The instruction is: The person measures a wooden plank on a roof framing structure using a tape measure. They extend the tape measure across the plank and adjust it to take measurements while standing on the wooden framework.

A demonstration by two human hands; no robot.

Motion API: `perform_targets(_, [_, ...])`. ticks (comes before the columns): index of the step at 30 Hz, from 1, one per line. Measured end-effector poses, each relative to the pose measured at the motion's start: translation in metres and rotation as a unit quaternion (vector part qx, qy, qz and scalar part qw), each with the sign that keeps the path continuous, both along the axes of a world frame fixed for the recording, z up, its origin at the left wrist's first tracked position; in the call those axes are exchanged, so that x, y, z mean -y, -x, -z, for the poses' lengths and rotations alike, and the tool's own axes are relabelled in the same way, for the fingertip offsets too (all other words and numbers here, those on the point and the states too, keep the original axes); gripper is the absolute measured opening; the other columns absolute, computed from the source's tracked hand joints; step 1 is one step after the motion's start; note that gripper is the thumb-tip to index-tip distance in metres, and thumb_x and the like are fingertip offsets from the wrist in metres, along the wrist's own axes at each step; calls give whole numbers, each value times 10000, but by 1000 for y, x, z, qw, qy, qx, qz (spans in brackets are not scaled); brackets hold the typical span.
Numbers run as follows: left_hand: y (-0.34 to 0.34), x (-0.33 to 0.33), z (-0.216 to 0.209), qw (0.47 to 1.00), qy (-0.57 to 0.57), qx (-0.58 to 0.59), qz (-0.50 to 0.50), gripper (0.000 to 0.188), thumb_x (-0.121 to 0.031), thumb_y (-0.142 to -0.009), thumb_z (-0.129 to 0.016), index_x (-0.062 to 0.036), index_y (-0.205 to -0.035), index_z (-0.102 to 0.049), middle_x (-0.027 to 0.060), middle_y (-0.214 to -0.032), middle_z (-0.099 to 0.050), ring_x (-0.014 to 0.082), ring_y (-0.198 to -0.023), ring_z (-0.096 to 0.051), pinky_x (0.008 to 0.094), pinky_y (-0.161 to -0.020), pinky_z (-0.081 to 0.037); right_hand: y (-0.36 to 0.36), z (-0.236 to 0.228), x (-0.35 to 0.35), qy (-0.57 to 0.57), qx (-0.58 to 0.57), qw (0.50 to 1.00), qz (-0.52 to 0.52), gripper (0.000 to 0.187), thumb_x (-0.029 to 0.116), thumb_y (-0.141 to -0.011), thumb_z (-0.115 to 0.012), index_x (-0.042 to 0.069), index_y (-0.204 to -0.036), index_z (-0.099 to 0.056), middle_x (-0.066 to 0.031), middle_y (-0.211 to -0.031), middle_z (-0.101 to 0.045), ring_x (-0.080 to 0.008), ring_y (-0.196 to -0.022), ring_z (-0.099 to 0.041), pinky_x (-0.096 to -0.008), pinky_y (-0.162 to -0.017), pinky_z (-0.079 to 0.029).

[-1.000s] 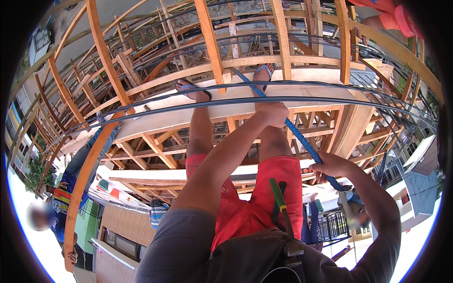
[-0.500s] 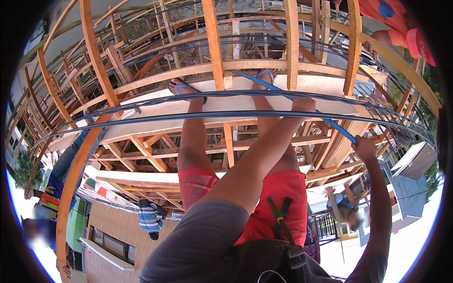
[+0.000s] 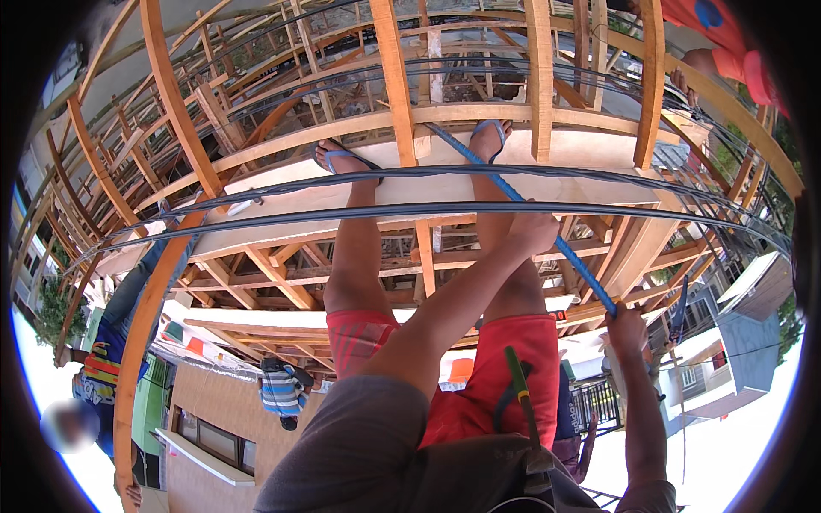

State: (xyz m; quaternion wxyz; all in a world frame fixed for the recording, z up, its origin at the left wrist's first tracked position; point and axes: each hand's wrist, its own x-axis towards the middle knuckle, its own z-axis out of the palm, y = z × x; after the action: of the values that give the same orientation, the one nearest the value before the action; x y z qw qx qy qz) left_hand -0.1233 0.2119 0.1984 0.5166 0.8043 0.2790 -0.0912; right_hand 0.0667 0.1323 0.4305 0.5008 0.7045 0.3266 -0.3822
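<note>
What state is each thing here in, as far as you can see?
Long, slim blue rod: slanted, held in both hands.
Left hand: closed around the rod.
Right hand: closed around the rod, nearer the body.
Long black cables: strung across, above the legs.
Blue-strapped sandals: worn.
Pale flat board: stood on.
Green-handled tool: at the waist, not held.
Brown wooden framework: open, uncovered.

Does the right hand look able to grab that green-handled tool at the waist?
Probably not straight away: the right hand is wrapped around the blue bar. Nothing else seems to block the green-handled tool.
</note>
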Motion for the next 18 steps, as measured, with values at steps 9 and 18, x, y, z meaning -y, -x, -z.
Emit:
perform_targets(9, [-17, -56, -4, 991, 65, -29, 111, 183, -250, -745, -675, -101, -784, -774, 123, -820, -739, 321, -807, -721, 412, -728, -554, -25, -11, -60, 52, -22, 998, -19, 264, 348, -926, -600, 108, -1015, -666, -162, -918, -714, -376, -902, -704, -517, -798, -568])
perform_targets(18, [-26, -73, 22, 997, 65, -23, 24, 233, -295, -774, -659, -101, -826, -776, 129, -802, -728, 327, -801, -717, 435, -726, -567, -46, 3, -113, -11, -35, 997, -71, 226, 299, -882, -673, 86, -956, -692, -170, -865, -708, -366, -829, -705, -501, -741, -564])
